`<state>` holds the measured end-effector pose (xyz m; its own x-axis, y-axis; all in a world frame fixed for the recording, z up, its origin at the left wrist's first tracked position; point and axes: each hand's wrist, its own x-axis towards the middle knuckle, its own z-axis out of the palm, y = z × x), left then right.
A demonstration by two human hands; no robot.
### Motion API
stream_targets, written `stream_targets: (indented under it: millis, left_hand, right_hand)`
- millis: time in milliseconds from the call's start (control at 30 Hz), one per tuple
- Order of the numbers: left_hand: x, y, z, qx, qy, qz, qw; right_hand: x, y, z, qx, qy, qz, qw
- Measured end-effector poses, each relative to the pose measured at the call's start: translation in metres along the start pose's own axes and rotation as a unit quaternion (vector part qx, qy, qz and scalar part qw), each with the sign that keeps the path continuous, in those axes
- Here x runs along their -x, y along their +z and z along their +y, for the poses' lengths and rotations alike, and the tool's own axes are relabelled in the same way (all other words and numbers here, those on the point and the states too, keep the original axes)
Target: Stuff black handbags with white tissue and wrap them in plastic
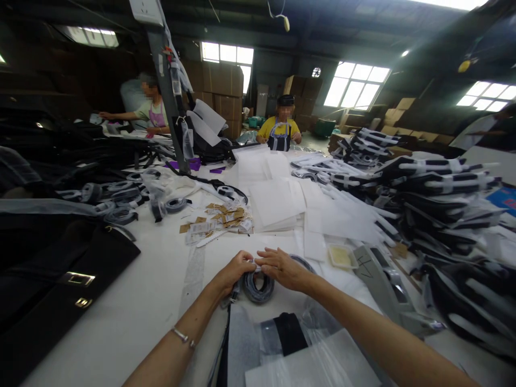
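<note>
White table (153, 279) runs between bag (44, 285) and coil (258, 296). Left hand (237, 270) pinches the coil's top; right hand (287, 270) overlaps its rim, fingers straight, grip unclear.

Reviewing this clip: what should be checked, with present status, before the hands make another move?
1. Left hand at the coiled strap: ok, fingers at its upper left.
2. Right hand at the coil: ok, fingers over its upper right.
3. Coil's top edge fully visible: not ok, fingers cover part.
4. Coil's wrapping secured: cannot tell, the hands hide part of it.
5. Paper tags away from the hands: ok, heaped beyond them.
6. Tags neatly stacked: not ok, they lie jumbled.
</note>
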<state>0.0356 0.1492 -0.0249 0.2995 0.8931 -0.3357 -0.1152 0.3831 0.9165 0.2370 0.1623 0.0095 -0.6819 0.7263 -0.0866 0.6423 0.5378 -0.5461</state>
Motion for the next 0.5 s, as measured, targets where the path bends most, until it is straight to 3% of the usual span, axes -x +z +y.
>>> stream_targets:
  millis: [133, 367, 500]
  left_hand:
    - [0.0, 0.001, 0.002, -0.025, 0.0, -0.005, 1.0]
    - [-0.01, 0.004, -0.002, -0.093, 0.013, 0.044, 0.995]
    - [-0.01, 0.003, -0.002, -0.133, 0.008, 0.05, 0.99]
  right_hand:
    - [0.005, -0.005, 0.007, -0.027, 0.001, 0.002, 1.0]
    - [0.003, 0.0, 0.004, -0.025, -0.005, 0.02, 0.999]
    - [0.034, -0.023, 0.0, -0.056, 0.023, 0.152, 0.987]
